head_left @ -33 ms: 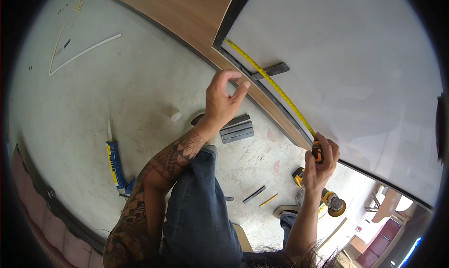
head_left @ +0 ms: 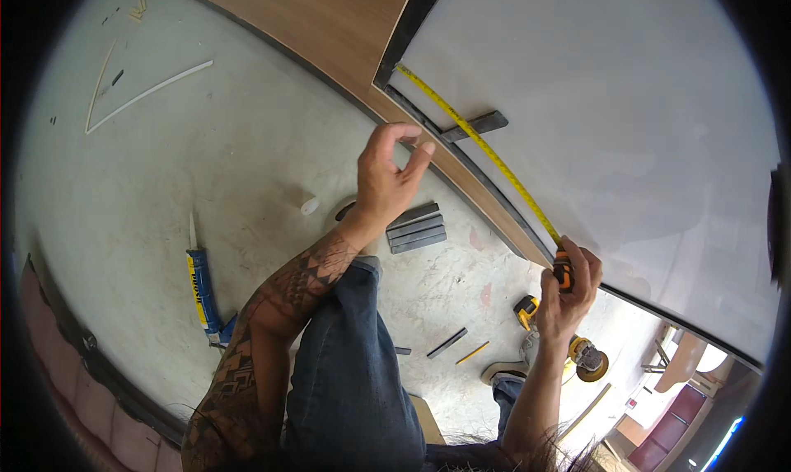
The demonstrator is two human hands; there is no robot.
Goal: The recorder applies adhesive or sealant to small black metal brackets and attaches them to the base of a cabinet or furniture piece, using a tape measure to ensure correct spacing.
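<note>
My right hand [head_left: 568,303] is closed around the black and orange case of a tape measure [head_left: 563,271] at the near edge of a large pale panel [head_left: 626,134]. From it the yellow blade [head_left: 504,169] runs up and left along the panel's edge to the dark inner corner. A short dark strip [head_left: 488,122] lies under the blade, sticking out over the panel. My left hand [head_left: 386,175] holds nothing; its thumb and forefinger are curved with a gap between them, beside the wood-look edging [head_left: 474,180].
On the floor are stacked dark strips [head_left: 417,233], a blue caulking gun [head_left: 203,295], a pencil [head_left: 473,352], a loose dark strip [head_left: 447,343] and a white cylinder [head_left: 309,206]. An angle grinder [head_left: 587,358] and a yellow-black power tool [head_left: 526,310] lie beside my right forearm.
My left hand has shifted slightly left. My right hand, with the tape measure, has moved a little right and down.
</note>
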